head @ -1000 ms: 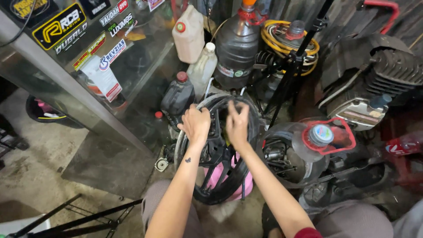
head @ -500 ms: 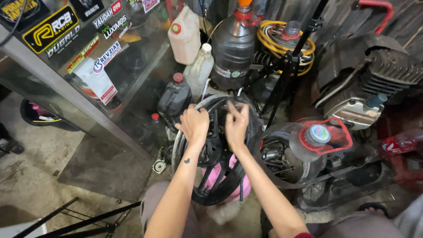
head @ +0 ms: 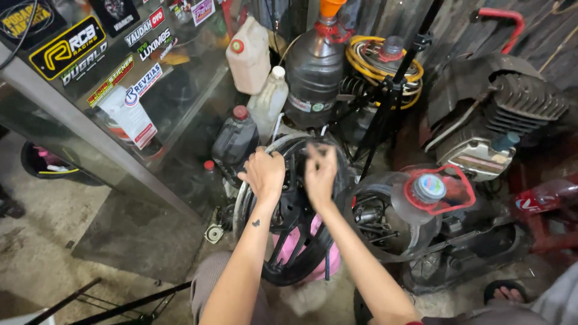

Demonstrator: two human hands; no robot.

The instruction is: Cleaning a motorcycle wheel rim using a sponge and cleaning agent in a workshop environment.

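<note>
A black motorcycle wheel rim (head: 301, 265) stands upright between my knees in the head view, with something pink behind its lower spokes. My left hand (head: 264, 174) grips the rim's top left edge, fingers curled over it. Just to the right, my right hand (head: 319, 171) rests on the top of the rim, fingers spread and slightly blurred; whether it holds anything is unclear.
A glass cabinet (head: 114, 96) covered in stickers stands at the left. Jugs and bottles (head: 316, 72) crowd behind the wheel, with a black tripod (head: 391, 102). Engine parts (head: 500, 120) and a clear container with a red lid (head: 430, 189) lie at the right.
Both hands stay on top of the rim. My right hand's fingers have shifted slightly and blurred; the view has drifted a little.
</note>
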